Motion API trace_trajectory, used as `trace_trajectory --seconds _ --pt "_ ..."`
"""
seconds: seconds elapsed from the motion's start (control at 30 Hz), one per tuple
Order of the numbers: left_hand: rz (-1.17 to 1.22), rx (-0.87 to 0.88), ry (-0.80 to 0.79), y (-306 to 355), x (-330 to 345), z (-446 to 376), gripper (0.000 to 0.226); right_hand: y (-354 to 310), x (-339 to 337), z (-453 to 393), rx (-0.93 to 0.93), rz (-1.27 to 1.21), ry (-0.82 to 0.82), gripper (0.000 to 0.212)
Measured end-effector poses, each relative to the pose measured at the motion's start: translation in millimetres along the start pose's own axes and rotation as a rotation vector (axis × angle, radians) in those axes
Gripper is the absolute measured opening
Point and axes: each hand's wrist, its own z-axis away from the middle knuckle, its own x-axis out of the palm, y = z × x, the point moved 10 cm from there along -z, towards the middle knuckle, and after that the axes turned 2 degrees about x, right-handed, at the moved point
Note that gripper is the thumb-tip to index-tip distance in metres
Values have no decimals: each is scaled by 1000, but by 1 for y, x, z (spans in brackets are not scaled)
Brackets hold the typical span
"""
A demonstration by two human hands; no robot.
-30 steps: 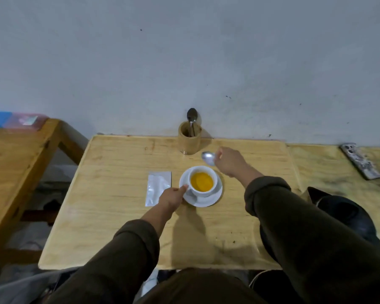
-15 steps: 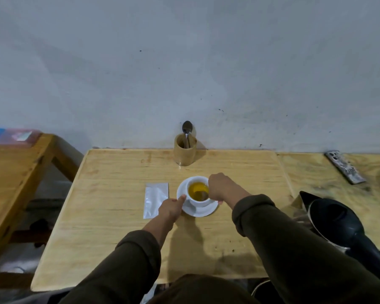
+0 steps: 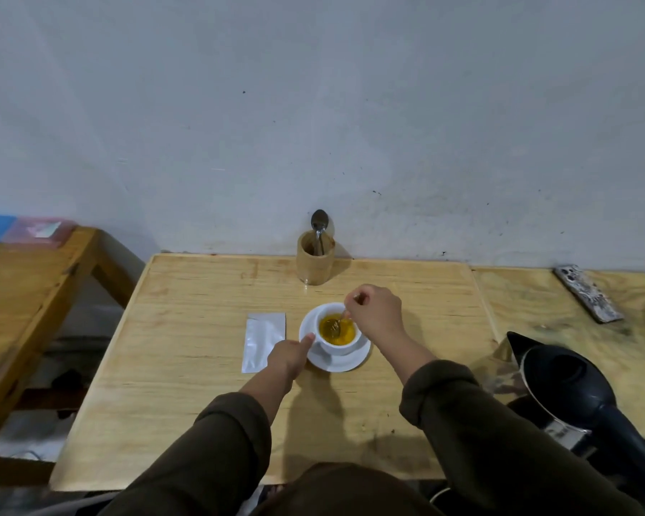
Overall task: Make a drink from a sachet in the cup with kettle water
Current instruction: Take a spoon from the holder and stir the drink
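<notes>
Right hand [image 3: 375,318] pinches spoon [image 3: 336,325], bowl sunk in yellow drink in cup [image 3: 337,331]. Cup on saucer [image 3: 336,361]. Left hand [image 3: 289,357] thumb against cup side. Sachet [image 3: 263,340] flat, left of saucer. Kettle [image 3: 570,385] at right, on table [image 3: 187,366].

Right of the cup [image 3: 339,338], the kettle's [image 3: 570,389] base runs behind the right sleeve [image 3: 499,441], and the right hand [image 3: 375,314] hides most of the spoon's [image 3: 336,325] handle.

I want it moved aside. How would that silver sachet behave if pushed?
The sachet lies flat with a slight crease, so it is probably empty, light and floppy. Its glossy foil would likely slide easily on the smooth table, perhaps buckling rather than moving as one piece. It should not roll or tip.
</notes>
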Motion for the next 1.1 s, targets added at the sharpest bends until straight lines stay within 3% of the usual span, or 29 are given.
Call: trace_trajectory --seconds 0.23,0.47,0.6,0.9,1.1 --pt "14 17 19 0 -1 -3 65 0 4 11 -106 -54 6 16" --pt "43 4 4 -1 1 -3 64 -14 5 10 -254 203 29 18" --pt "29 11 3 1 1 -2 64 -16 7 12 -305 181 53 23" --pt "51 5 9 -2 1 -1 64 -15 13 12 -298 7 -50 17" --pt "57 -4 1 -2 1 0 66 -15 9 9 -330 165 14 22"
